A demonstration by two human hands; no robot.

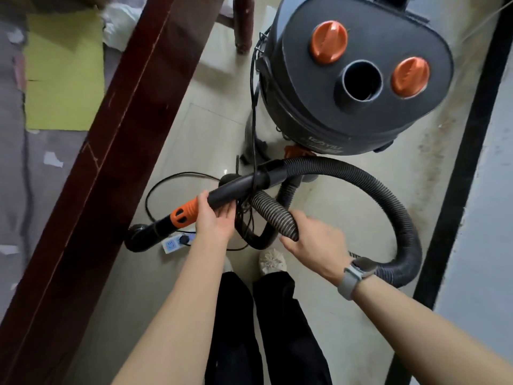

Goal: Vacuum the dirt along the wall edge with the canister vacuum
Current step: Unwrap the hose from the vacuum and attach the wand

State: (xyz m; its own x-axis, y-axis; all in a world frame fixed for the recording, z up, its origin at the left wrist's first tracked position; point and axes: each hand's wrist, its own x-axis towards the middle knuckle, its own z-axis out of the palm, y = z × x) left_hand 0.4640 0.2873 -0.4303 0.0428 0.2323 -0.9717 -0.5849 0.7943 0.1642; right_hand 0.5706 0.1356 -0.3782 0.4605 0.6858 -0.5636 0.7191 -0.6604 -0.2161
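Left hand point(215, 215) of mine is wrapped around the black wand point(236, 187), fingers curled under it just beside the orange collar point(184, 213). My right hand point(313, 240) grips a loop of the ribbed hose point(277, 215), thumb under and fingers over it; a grey watch point(354, 276) sits on that wrist. The wand's angled nozzle end point(140, 237) points down to the left, right against the base of the dark red wooden frame point(111, 151).

Ahead stands the canister vacuum point(358, 79), dark grey with two orange knobs point(329, 41) and an open round port on its lid. Its hose runs out from the front, sweeps wide to the right and curls back toward my hands. A thin black power cord point(166, 180) loops over the floor and tangles around the wand and hose; a white power strip point(173, 243) lies under the wand near the nozzle.

On the right, a black skirting strip point(455, 190) marks the wall edge, with greyish dirt point(433, 151) spread along the pale tiles beside it. The floor lane between the wooden frame and that strip is narrow, and the canister fills most of it. My slippered feet point(270, 262) stand just below the hose loop.
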